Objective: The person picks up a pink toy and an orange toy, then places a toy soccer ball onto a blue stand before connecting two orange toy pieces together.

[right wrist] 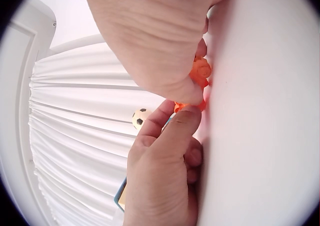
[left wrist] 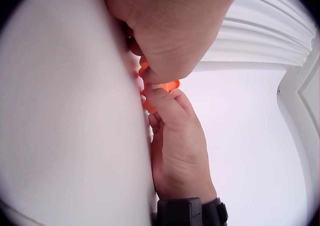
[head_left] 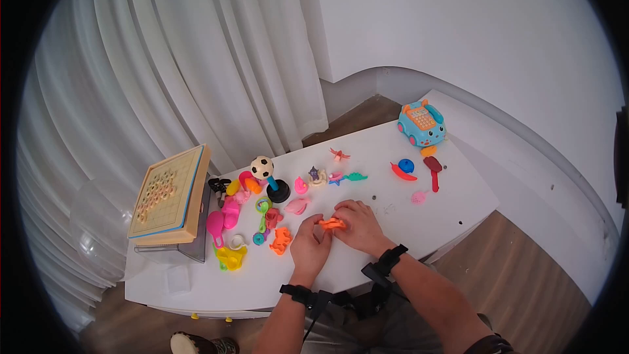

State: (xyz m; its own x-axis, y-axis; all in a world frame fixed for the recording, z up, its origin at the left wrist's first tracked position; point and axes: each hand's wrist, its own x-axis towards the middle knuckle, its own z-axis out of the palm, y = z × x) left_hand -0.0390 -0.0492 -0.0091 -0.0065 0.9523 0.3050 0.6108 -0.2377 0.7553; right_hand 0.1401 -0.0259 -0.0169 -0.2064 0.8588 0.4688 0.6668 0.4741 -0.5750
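Observation:
Near the front of the white table, both hands meet over a small orange plastic toy (head_left: 333,223) with a lumpy outline. My left hand (head_left: 310,249) pinches its left end between thumb and fingers. From the other side, my right hand (head_left: 360,228) grips it with curled fingers. In the right wrist view a rounded part of the orange toy (right wrist: 201,70) shows below the right hand, low over the tabletop. Fingers hide much of its shape. Left of the left hand lies another orange toy piece (head_left: 281,240), and a pink fish-like toy (head_left: 298,206) lies beyond it.
A soccer ball on a black-based stand (head_left: 278,191) rises among several small toys. At the left, a board game box (head_left: 171,193) leans above a clear bin. A blue toy telephone (head_left: 422,124) stands far right, near a red toy (head_left: 432,172). White curtains hang behind.

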